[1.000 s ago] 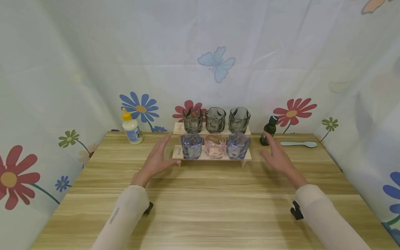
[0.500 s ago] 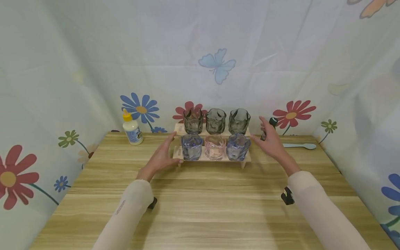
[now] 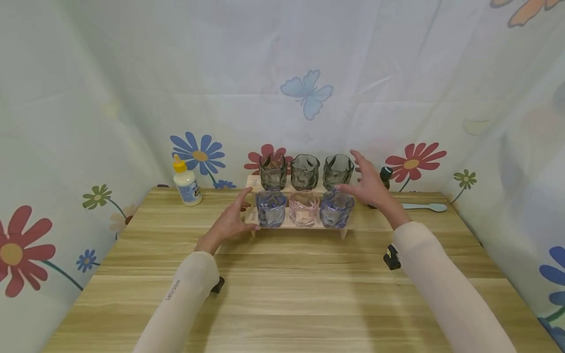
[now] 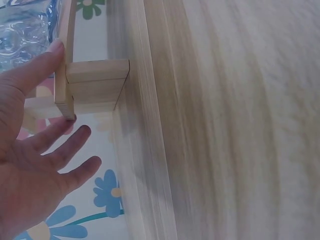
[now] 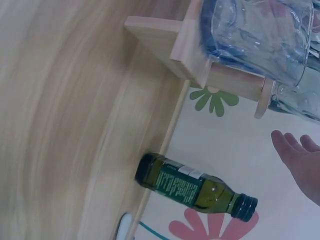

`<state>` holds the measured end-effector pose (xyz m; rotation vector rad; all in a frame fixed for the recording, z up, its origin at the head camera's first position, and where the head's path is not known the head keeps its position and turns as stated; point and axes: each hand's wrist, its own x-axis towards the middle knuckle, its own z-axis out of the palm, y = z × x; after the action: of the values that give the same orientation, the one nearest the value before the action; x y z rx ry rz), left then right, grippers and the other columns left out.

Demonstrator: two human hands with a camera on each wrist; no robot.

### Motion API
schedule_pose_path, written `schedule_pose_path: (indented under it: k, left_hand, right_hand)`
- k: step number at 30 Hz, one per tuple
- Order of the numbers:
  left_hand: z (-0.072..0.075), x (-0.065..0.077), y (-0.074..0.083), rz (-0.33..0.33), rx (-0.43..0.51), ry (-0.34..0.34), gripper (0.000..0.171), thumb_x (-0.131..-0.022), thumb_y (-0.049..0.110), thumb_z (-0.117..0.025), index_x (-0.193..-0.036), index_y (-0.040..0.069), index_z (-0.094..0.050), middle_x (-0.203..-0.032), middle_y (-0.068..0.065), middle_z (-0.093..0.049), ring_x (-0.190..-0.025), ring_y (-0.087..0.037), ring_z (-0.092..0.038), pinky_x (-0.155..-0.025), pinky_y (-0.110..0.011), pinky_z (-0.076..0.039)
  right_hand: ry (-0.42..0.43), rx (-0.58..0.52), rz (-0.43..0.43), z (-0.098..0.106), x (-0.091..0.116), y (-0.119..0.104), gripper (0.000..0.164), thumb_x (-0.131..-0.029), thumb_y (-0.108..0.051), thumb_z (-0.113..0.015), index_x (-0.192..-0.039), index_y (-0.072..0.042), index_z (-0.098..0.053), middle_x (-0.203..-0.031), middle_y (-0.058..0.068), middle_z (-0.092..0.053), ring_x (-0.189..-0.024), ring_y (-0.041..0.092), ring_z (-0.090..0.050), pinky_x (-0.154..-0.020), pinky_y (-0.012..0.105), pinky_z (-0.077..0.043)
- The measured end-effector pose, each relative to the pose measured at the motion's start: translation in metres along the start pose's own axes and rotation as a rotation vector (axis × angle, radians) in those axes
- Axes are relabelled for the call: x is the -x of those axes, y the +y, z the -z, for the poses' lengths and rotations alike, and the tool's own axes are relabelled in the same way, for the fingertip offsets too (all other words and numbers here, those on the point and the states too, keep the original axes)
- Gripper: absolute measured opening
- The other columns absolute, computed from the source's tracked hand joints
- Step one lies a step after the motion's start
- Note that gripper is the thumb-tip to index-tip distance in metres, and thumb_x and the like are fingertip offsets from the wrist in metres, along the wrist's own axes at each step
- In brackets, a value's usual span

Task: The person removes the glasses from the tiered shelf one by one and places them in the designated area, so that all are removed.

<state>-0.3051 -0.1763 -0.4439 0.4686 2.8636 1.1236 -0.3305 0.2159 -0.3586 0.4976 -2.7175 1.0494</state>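
Observation:
A two-tier wooden stand (image 3: 251,214) holds three smoky grey glasses (image 3: 304,172) on its upper shelf. Its lower shelf carries a blue-tinted glass (image 3: 271,211), a pink glass (image 3: 303,210) and another blue-tinted glass (image 3: 336,212). At the stand's left end, my left hand (image 3: 228,221) pinches the lower board between thumb and forefinger; the left wrist view shows its other fingers (image 4: 82,172) spread. My right hand (image 3: 370,186) is at the rear right grey glass (image 3: 337,171), fingers extended beside it, thumb over the front blue glass; it grips nothing.
A white glue bottle (image 3: 188,186) with a yellow cap stands back left. Behind my right hand is a dark green bottle (image 5: 185,186), beside a pale blue spoon (image 3: 425,207). A flowered curtain (image 3: 212,73) closes off the table's (image 3: 291,294) back and sides.
My right hand has moved left and upward, from in front of the green bottle to the rear right grey glass. My left hand has shifted slightly right against the stand's end.

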Motion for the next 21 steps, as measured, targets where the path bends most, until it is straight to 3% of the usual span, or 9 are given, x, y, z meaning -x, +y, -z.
schedule_pose_path:
  k: [4, 12, 21]
  left_hand:
    - [0.001, 0.000, 0.001, 0.013, -0.010, 0.001, 0.111, -0.079, 0.023, -0.086, -0.160, 0.028, -0.011, -0.144, -0.026, -0.052, -0.132, -0.046, -0.050, -0.107, -0.062, -0.041]
    - [0.001, 0.000, -0.003, -0.006, -0.013, -0.012, 0.110, -0.080, 0.022, -0.085, -0.160, 0.028, -0.010, -0.141, -0.026, -0.052, -0.126, -0.047, -0.055, -0.103, -0.060, -0.045]
    - [0.002, 0.000, -0.003, -0.015, -0.012, -0.004, 0.109, -0.079, 0.021, -0.086, -0.159, 0.030, -0.013, -0.139, -0.024, -0.055, -0.120, -0.045, -0.060, -0.100, -0.059, -0.048]
  right_hand:
    - [-0.018, 0.029, 0.002, -0.002, -0.006, -0.004, 0.103, -0.084, -0.027, -0.081, -0.160, -0.011, -0.013, -0.158, 0.029, -0.026, -0.137, 0.050, -0.039, -0.103, 0.062, -0.044]
    - [-0.071, 0.062, -0.032, -0.006, -0.016, -0.010, 0.102, -0.084, -0.029, -0.081, -0.160, -0.012, -0.015, -0.161, 0.026, -0.024, -0.146, 0.047, -0.027, -0.112, 0.066, -0.031]
    - [-0.120, 0.075, -0.071, -0.009, -0.026, -0.015, 0.098, -0.085, -0.028, -0.081, -0.160, -0.016, -0.018, -0.155, 0.029, -0.030, -0.140, 0.047, -0.035, -0.108, 0.066, -0.036]
